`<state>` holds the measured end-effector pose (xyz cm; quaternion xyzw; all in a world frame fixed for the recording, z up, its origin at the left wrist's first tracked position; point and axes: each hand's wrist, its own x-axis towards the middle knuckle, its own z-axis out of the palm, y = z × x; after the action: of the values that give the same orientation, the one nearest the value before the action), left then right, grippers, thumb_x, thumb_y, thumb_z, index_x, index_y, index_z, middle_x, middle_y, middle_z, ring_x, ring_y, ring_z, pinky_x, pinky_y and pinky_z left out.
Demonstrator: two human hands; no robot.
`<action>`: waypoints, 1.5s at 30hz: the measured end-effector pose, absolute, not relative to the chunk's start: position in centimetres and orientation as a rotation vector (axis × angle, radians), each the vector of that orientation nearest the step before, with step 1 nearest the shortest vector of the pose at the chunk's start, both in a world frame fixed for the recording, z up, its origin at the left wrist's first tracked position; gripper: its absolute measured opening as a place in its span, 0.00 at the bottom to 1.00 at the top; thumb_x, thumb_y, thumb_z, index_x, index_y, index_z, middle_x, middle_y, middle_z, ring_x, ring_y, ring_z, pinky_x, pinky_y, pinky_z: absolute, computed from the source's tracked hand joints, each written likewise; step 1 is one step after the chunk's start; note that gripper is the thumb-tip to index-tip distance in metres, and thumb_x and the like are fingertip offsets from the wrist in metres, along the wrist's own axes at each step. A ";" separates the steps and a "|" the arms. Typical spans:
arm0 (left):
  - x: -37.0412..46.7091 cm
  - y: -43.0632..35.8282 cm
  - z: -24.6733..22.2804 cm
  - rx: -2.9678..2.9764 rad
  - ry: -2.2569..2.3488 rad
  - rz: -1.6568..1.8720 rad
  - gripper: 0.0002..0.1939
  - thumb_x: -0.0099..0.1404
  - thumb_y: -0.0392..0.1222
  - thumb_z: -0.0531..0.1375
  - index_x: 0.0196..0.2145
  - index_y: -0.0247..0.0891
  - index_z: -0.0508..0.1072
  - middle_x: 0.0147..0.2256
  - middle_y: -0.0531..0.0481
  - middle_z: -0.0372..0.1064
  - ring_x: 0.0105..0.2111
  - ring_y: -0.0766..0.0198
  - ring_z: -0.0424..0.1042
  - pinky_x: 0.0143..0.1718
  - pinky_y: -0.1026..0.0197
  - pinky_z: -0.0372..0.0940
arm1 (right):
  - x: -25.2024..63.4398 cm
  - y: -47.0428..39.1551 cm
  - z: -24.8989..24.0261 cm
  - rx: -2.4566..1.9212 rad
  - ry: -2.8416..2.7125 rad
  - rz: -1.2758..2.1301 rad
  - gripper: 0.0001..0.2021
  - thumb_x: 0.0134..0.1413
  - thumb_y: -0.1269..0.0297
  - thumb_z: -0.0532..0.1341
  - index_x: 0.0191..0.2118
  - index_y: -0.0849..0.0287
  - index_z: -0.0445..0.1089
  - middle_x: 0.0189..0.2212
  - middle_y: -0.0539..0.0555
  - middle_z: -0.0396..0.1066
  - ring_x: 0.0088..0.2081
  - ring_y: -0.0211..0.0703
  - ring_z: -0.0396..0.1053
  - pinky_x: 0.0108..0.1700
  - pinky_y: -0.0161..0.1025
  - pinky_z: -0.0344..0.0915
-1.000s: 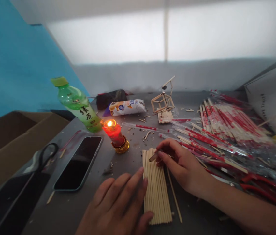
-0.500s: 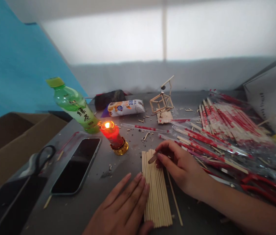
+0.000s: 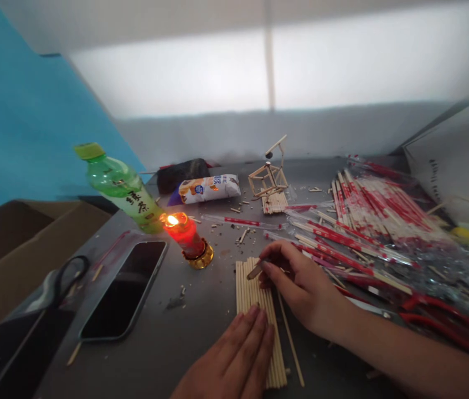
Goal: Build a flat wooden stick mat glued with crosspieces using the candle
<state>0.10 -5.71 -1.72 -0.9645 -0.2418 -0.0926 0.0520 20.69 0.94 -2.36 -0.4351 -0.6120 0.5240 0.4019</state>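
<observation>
Wooden chopsticks lie side by side as a flat mat on the grey table. My left hand rests flat across the mat's lower part, fingers stretched out. Over the mat's far end, my right hand pinches a short, dull brownish stick between thumb and fingers; its material is hard to make out. One loose chopstick lies just right of the mat. To the left burns a red candle on a gold base, its flame at the top.
A green tea bottle, a phone and a snack packet lie left and behind. A small stick frame stands at the back. Wrapped chopsticks and red-handled scissors crowd the right. A cardboard box is far left.
My left hand has slid right, from the mat's left edge onto its middle. My right hand keeps its pinch on the brownish stick over the far end. The view has shifted slightly.
</observation>
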 end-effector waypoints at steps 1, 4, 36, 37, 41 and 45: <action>0.1 -5.6 -2.0 -2.943 -0.756 -0.308 0.20 0.78 0.39 0.49 0.59 0.28 0.71 0.59 0.36 0.72 0.59 0.48 0.71 0.60 0.51 0.66 | 20.6 0.9 -2.4 -1.083 -1.526 1.336 0.04 0.71 0.63 0.55 0.44 0.54 0.65 0.36 0.51 0.73 0.36 0.41 0.73 0.40 0.41 0.70; 0.1 -5.5 -2.4 -2.953 -0.803 -0.390 0.22 0.77 0.47 0.54 0.58 0.28 0.72 0.57 0.36 0.73 0.58 0.49 0.72 0.60 0.53 0.67 | 20.5 0.9 -2.2 -1.040 -1.441 1.310 0.03 0.70 0.62 0.56 0.45 0.53 0.64 0.35 0.50 0.71 0.35 0.40 0.71 0.40 0.41 0.69; 2.6 -2.2 -4.8 -2.996 -0.930 -0.295 0.52 0.68 0.59 0.55 0.72 0.22 0.32 0.70 0.21 0.38 0.70 0.32 0.38 0.63 0.31 0.56 | 21.4 1.7 -1.7 -1.011 -1.207 1.064 0.02 0.70 0.62 0.55 0.45 0.51 0.63 0.34 0.48 0.63 0.34 0.41 0.59 0.38 0.40 0.58; 2.6 -2.1 -5.0 -3.020 -0.932 -0.320 0.57 0.66 0.64 0.56 0.72 0.22 0.30 0.70 0.20 0.37 0.70 0.32 0.38 0.63 0.31 0.56 | 21.4 1.7 -1.7 -1.012 -1.203 1.062 0.02 0.70 0.62 0.55 0.45 0.51 0.63 0.35 0.48 0.63 0.35 0.41 0.59 0.38 0.40 0.58; 2.5 -2.1 -5.9 -3.064 -0.945 -0.395 0.58 0.66 0.64 0.57 0.72 0.24 0.28 0.71 0.21 0.35 0.71 0.33 0.38 0.64 0.31 0.54 | 21.5 1.7 -1.8 -1.017 -1.210 1.064 0.02 0.70 0.63 0.55 0.45 0.51 0.64 0.35 0.48 0.62 0.35 0.41 0.60 0.39 0.40 0.58; 2.8 -2.2 -6.2 -3.127 -0.999 -0.321 0.59 0.66 0.64 0.57 0.71 0.26 0.23 0.72 0.23 0.29 0.71 0.32 0.33 0.64 0.28 0.51 | 21.3 1.8 -2.2 -0.992 -1.198 1.052 0.03 0.70 0.63 0.55 0.46 0.51 0.64 0.35 0.48 0.63 0.35 0.41 0.60 0.38 0.40 0.59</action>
<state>2.76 -2.23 -6.22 -0.9452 -0.3018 -0.0972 -0.0783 21.34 1.78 -2.16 -0.4261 -0.5147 0.4520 0.5909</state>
